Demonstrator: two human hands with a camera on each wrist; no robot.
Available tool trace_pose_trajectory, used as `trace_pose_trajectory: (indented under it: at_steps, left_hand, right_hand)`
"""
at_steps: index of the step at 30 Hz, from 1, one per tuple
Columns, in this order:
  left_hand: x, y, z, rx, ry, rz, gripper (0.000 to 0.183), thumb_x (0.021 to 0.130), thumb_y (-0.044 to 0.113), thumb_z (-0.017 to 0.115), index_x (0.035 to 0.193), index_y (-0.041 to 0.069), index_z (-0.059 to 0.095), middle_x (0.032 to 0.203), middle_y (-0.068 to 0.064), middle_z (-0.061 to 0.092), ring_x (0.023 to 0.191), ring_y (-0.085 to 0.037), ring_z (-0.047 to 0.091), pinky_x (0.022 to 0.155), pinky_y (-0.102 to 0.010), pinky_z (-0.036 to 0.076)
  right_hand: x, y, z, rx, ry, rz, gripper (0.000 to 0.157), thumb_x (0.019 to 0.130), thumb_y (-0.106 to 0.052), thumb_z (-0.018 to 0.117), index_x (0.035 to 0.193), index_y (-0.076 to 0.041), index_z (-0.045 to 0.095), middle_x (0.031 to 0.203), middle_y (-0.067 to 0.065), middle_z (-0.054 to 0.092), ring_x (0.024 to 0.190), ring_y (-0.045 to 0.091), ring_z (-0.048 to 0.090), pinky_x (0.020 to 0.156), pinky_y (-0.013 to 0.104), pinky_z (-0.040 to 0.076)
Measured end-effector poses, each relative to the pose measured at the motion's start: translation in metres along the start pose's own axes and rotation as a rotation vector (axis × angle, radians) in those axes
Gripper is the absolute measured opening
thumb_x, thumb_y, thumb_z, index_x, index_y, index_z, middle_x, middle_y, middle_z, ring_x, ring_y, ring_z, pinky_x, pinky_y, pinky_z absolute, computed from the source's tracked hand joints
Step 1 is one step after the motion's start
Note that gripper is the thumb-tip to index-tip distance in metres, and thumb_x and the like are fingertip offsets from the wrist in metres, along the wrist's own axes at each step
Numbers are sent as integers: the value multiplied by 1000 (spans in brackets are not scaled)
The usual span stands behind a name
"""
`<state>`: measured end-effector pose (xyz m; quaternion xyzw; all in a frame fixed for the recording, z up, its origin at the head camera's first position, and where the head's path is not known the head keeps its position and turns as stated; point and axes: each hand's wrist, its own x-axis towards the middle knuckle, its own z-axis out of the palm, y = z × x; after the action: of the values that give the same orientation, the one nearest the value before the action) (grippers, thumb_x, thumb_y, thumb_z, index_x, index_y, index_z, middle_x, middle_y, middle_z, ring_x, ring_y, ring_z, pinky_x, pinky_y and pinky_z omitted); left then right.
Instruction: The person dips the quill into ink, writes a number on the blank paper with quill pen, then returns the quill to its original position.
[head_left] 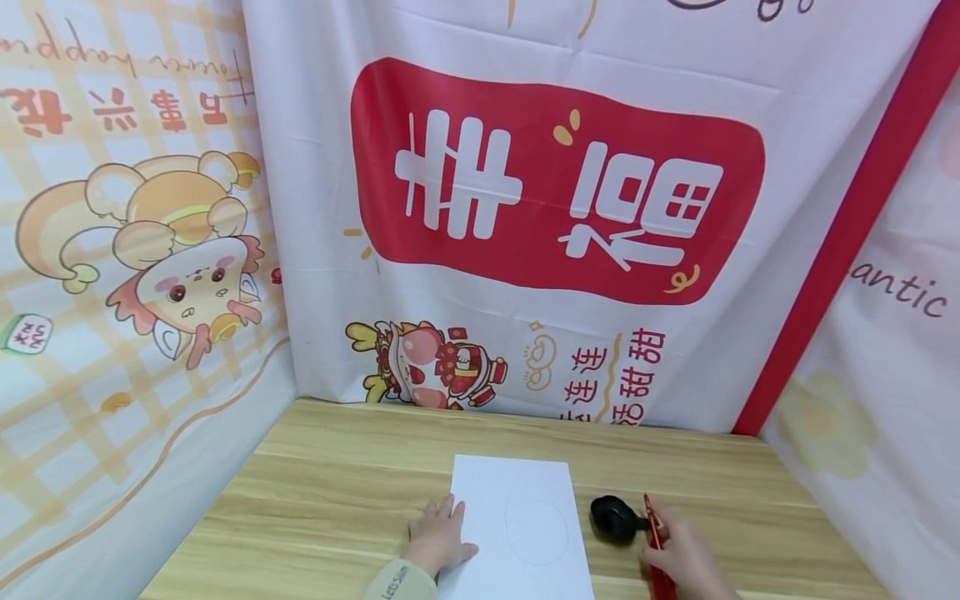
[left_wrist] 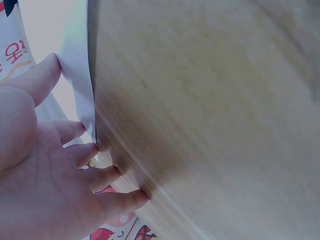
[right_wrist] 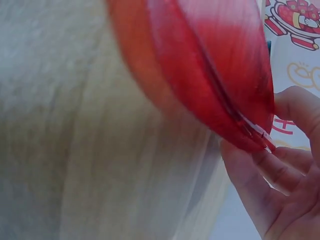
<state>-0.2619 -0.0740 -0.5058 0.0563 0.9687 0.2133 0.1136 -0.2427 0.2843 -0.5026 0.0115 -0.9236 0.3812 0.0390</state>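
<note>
A white sheet of paper [head_left: 487, 500] with a faintly drawn rounded outline lies on the wooden table. My left hand [head_left: 438, 537] rests at its left edge, thumb on the sheet. In the left wrist view that hand's fingers [left_wrist: 107, 175] spread past the paper's edge onto the wood. Right of the sheet, my right hand [head_left: 686, 554] pinches a glossy red item [head_left: 660, 575]. The right wrist view shows this red item [right_wrist: 210, 60] as thin, curved and partly see-through; its kind is unclear. Just left of that hand lies a black rounded object [head_left: 613, 520] with a short stem.
The wood-grain table [head_left: 337, 467] reaches back to a white printed cloth [head_left: 315, 250] with a red panel. Other printed cloths hang at the left [head_left: 75, 400] and right [head_left: 892, 367], close against the table's sides.
</note>
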Motion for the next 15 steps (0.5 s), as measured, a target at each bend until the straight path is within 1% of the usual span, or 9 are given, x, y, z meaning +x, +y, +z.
trace_pose_trajectory:
  at_steps: [3,4,6,8,11,15]
  left_hand:
    - [-1,0,-1,3,0,4,66,80,35,69,132,0,46,141,-24,33,129,-48,22,95,-72,14]
    - [-2,1,-2,1,0,6,66,80,35,69,132,-1,46,141,-24,33,129,-48,21,95,-72,14]
    - [-3,1,-3,-9,-1,11,66,80,34,69,132,-1,46,141,-24,32,129,-49,21,95,-72,14]
    - [-3,1,-4,-19,-1,17,66,81,33,68,132,-2,45,141,-25,32,129,-49,21,95,-72,14]
    - [-5,2,-5,-24,-4,23,65,82,32,68,132,-2,45,141,-25,31,129,-49,20,95,-72,14]
    - [-7,3,-6,-24,-5,23,65,82,32,67,132,-2,44,142,-24,31,129,-49,20,95,-72,14]
  right_hand:
    - [0,1,2,-33,-26,2,77,60,4,73,130,11,42,69,2,55,59,16,50,49,28,46]
    - [0,1,2,-58,-36,3,75,60,3,73,129,11,43,68,3,54,59,16,49,49,28,45]
    - [1,1,2,-124,-62,2,73,61,1,74,127,12,44,73,4,56,59,17,48,50,29,45]
    - [2,0,2,-191,-94,16,72,62,-2,75,126,12,45,79,8,59,61,18,48,53,31,46]
    - [3,-2,3,-262,-147,37,73,63,-5,77,126,13,45,94,16,61,68,20,50,60,35,49]
    - [6,-4,4,-307,-185,74,73,65,-9,78,126,14,44,100,20,60,75,22,53,65,41,52]
